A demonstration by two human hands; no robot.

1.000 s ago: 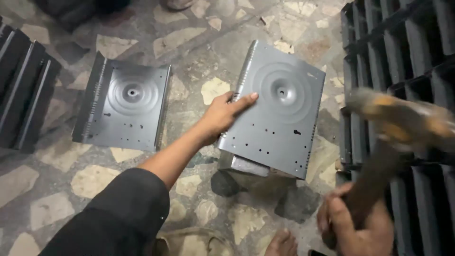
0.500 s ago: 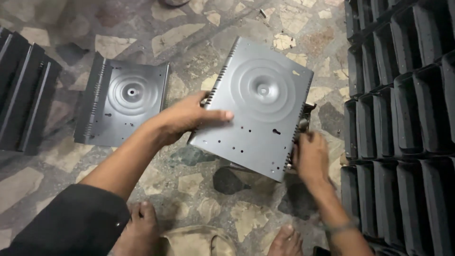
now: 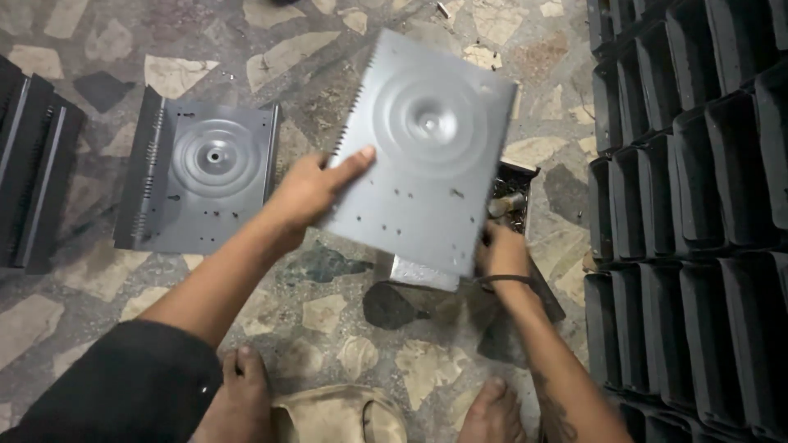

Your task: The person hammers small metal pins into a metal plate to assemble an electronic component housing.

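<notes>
Both hands, left (image 3: 308, 190) and right (image 3: 502, 250), grip the metal plate (image 3: 423, 156) (tilted) by opposite edges.

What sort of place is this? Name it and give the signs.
Probably a small metalworking shop, worked on the floor: both hands hold a stamped grey metal plate, a matching plate lies on stone-chip flooring, and stacked dark metal parts stand alongside.

- The left hand (image 3: 308, 190) is showing bare, and a dark black sleeve (image 3: 123, 385) with a small pale button is covering the upper arm.
- The right hand (image 3: 502, 250) is wearing a thin dark band at the wrist.
- Both feet are going bare.
</notes>
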